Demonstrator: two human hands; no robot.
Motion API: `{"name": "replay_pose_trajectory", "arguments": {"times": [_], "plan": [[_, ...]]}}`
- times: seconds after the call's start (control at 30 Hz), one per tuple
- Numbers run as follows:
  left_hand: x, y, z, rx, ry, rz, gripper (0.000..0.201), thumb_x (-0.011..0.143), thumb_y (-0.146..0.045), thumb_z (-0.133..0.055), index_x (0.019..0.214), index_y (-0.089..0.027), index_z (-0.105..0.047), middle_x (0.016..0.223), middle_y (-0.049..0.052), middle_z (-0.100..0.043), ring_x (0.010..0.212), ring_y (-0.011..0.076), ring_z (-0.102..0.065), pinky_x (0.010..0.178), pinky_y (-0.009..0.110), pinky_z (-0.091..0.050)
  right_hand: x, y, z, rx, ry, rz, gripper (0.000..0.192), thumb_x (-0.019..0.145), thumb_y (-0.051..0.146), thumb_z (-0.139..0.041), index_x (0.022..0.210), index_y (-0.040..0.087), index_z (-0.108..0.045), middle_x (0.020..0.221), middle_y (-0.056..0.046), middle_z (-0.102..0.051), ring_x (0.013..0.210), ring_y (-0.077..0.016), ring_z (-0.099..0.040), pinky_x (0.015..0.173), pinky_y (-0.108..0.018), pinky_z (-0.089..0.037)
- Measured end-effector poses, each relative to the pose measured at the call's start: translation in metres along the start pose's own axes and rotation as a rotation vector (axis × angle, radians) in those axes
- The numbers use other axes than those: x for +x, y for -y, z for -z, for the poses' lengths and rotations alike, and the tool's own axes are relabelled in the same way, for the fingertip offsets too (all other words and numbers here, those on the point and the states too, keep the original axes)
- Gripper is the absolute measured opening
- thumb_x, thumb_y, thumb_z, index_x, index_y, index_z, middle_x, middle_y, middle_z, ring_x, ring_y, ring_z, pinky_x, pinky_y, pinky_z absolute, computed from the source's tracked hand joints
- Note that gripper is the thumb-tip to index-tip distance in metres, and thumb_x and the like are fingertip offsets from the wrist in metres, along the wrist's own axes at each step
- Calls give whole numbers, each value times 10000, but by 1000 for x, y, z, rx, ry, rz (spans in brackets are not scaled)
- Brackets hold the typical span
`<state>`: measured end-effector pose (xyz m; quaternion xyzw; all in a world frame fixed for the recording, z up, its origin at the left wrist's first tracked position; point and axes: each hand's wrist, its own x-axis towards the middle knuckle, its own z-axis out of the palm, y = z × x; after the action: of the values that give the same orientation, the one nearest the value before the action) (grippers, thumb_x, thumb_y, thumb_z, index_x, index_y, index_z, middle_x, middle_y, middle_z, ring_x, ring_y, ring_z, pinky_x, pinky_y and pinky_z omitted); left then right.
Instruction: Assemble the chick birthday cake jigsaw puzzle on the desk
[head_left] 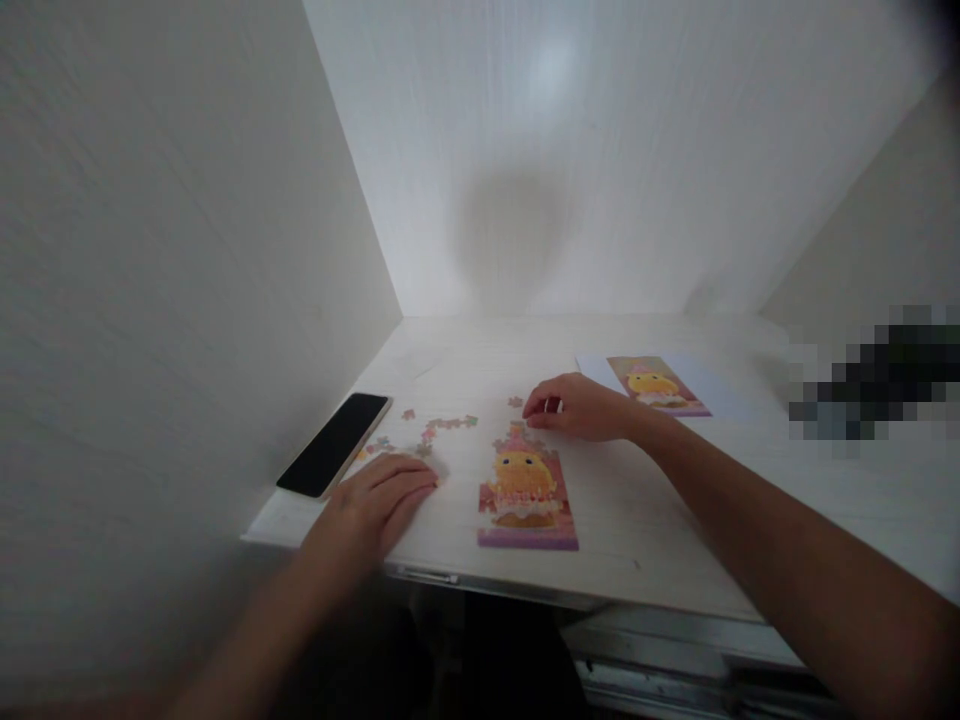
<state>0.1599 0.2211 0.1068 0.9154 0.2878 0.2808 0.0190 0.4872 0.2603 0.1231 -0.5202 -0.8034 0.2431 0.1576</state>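
Observation:
A partly assembled jigsaw puzzle (523, 490) lies on the white table, showing a yellow character in a pink party hat behind a cake with candles. Its upper edge is uneven. At its upper right my right hand (581, 407) is closed in a pinch, fingertips down by the edge; what they hold, if anything, is too small to make out. One loose puzzle piece (515, 402) lies just beyond those fingertips. My left hand (386, 492) rests on the table left of the puzzle, fingers stretched out and lying flat. Several loose pieces (429, 434) are scattered beyond it, some partly hidden.
A black-screened phone (335, 445) lies at the left by the wall. Behind my right forearm, a printed picture (654, 385) of the same character lies on a white sheet (712, 380). Pale walls enclose the table (637, 520); a pixelated dark patch covers the far right.

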Motion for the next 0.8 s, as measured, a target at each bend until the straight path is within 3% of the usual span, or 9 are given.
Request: {"name": "replay_pose_trajectory", "arguments": {"times": [0.13, 0.27, 0.8], "plan": [[39, -6, -23, -108, 115, -13, 194, 943, -211, -508, 977, -175, -696, 1000, 57, -702, 925, 173, -652, 850, 330, -550, -3, 11, -3, 49, 137, 45, 314, 746, 411, -701, 979, 205, -740, 791, -37, -695, 665, -143, -580, 590, -245, -404], [59, -6, -43, -117, 169, -23, 207, 953, -202, -491, 969, -153, -691, 979, 68, -683, 927, 181, -621, 860, 336, -520, -5, 19, -8, 52, 180, 79, 325, 699, 348, -744, 983, 192, -730, 801, -32, -692, 676, -139, -577, 607, -238, -411], [62, -2, -51, -104, 173, -67, 194, 922, -178, -528, 949, -185, -720, 953, 68, -639, 911, 187, -571, 799, 318, -485, -3, 15, -11, 63, 188, 124, 312, 717, 316, -748, 1009, 204, -743, 845, -32, -705, 698, -131, -584, 625, -225, -424]]}}
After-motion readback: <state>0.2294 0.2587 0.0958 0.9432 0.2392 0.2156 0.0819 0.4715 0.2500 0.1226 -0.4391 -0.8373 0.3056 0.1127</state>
